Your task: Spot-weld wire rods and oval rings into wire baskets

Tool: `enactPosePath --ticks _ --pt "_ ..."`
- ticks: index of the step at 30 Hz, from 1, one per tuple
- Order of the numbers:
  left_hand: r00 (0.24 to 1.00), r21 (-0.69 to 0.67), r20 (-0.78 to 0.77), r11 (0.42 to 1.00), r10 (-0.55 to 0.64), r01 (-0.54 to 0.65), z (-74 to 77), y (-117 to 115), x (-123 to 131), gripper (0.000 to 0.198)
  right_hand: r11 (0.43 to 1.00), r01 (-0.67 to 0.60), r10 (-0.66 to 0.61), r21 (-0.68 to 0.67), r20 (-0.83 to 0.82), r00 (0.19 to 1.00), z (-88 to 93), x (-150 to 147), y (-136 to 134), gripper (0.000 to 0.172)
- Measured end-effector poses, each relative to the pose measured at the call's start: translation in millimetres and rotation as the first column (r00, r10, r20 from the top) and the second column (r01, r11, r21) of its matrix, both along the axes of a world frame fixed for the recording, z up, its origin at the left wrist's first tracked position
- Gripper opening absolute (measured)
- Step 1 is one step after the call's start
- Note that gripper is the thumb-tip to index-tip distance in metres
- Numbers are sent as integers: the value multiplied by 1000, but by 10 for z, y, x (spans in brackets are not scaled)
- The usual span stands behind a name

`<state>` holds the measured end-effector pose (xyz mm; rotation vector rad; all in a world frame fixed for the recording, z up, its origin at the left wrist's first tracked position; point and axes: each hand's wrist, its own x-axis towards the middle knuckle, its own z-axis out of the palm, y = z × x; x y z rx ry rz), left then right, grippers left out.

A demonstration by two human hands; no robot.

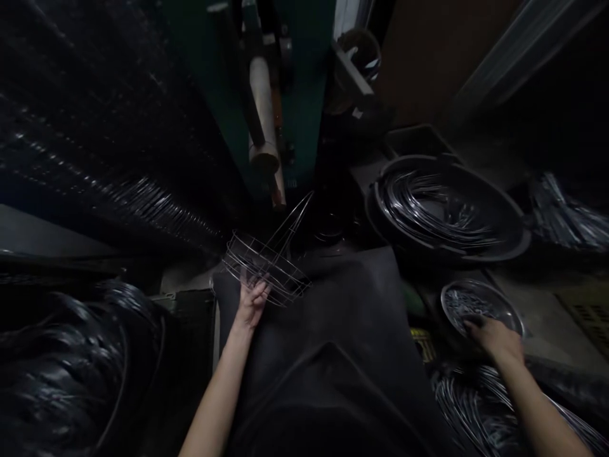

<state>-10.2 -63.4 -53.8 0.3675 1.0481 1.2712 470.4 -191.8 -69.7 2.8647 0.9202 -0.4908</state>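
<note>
A round wire basket frame with a tall pointed wire loop is tilted over my lap. My left hand is closed around its lower left wires. Far to the right, my right hand reaches over the near rim of a metal bowl. Small shiny metal pieces lie in that bowl. The fingertips of my right hand are dark and partly hidden, so what they hold, if anything, does not show. Above the basket frame stands a green machine with a thick cylindrical arm.
A wide dark basin at right holds rings of bent wire. More wire loops lie below the bowl. Large bundles of wire fill the lower left. Dark cloth covers my lap. A bar juts out near the machine.
</note>
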Motion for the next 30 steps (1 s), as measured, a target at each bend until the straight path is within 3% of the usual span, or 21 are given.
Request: enactPosePath --ticks 3,8,11,14,18,21,25,27,30 --pt "1000 29 8 999 -13 13 -34 3 -81 71 984 -54 48 -169 -39 998 137 -82 -49 34" --pt "999 88 -30 995 -38 41 -73 67 -149 74 958 -222 233 -183 36 972 343 -205 -114 42" --pt "998 117 -58 992 -40 46 -52 107 -191 79 960 -254 266 -119 98 959 433 -239 -101 43" --pt "997 131 -66 991 -27 35 -30 133 -256 82 975 -216 220 -40 112 969 524 -276 -9 38" --pt "999 144 -49 989 -13 20 -37 142 -334 80 989 -27 27 143 -1 1000 660 -448 224 15" --pt "999 153 -32 988 -15 20 -50 150 -355 82 950 35 20 312 -172 985 743 -718 439 17" --pt "998 184 -54 983 -14 24 -24 175 -340 81 861 33 220 508 -431 875 776 -1183 785 28" --pt "997 189 -74 982 -12 26 16 188 -326 83 802 162 253 575 -573 779 791 -1438 994 28" --pt "994 205 -108 978 2 20 81 212 -310 88 732 367 311 573 -762 569 879 -1856 1336 33"
